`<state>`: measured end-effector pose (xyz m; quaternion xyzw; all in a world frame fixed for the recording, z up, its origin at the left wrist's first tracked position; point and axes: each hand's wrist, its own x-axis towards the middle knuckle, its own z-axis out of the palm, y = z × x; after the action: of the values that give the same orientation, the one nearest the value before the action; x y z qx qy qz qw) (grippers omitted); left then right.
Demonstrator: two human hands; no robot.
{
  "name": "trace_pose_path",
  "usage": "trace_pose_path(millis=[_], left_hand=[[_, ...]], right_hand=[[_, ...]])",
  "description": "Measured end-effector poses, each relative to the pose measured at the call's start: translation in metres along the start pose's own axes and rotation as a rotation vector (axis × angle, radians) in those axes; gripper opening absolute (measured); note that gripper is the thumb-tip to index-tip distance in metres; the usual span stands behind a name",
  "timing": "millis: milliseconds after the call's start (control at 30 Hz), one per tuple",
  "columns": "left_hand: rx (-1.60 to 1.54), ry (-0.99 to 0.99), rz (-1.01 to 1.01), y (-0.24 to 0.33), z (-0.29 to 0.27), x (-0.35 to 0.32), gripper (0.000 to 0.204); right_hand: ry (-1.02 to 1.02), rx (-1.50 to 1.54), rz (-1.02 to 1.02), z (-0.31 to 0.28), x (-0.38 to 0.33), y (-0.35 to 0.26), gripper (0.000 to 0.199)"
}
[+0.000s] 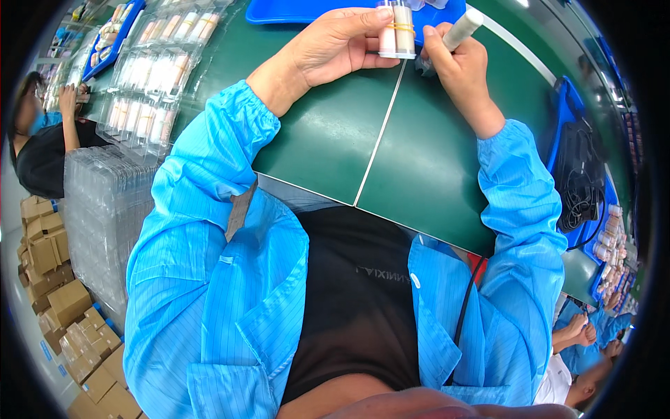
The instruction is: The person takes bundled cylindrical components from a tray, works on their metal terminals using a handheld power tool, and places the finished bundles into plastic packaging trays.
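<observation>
"Tubes (396, 31), a pink one and a cream one: where are they?"

"Held over the green table (412, 153), near the blue tray (293, 12) and well apart from the table's near edge. The left hand (342, 42) pinches both between thumb and fingers. A yellow rubber band (403, 27) goes across them."

"And the right hand (460, 66)?"

"Curled shut around one pale tube (462, 29), just beside."

"Any room to move?"

"Yes, lots of green top shows from the hands down to that near edge."

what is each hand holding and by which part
Left hand: banded tubes, by their left side. Right hand: pale tube, below its protruding end.
</observation>
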<state>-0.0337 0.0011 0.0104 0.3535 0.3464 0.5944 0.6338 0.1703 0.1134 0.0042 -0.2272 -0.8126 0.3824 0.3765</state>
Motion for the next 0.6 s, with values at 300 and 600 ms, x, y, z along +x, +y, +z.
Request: trace_pose_path(millis=[300,600], left_hand=[[-0.578,-0.326,-0.162,0.014,-0.008,0.001,0.048],[-0.276,-0.097,-0.058,0.017,-0.012,-0.003,0.060]], right_hand=[[0.002,-0.151,-0.140,0.006,-0.002,0.000,0.029],[0.038,-0.191,-0.233,0.010,0.001,-0.006,0.028]])
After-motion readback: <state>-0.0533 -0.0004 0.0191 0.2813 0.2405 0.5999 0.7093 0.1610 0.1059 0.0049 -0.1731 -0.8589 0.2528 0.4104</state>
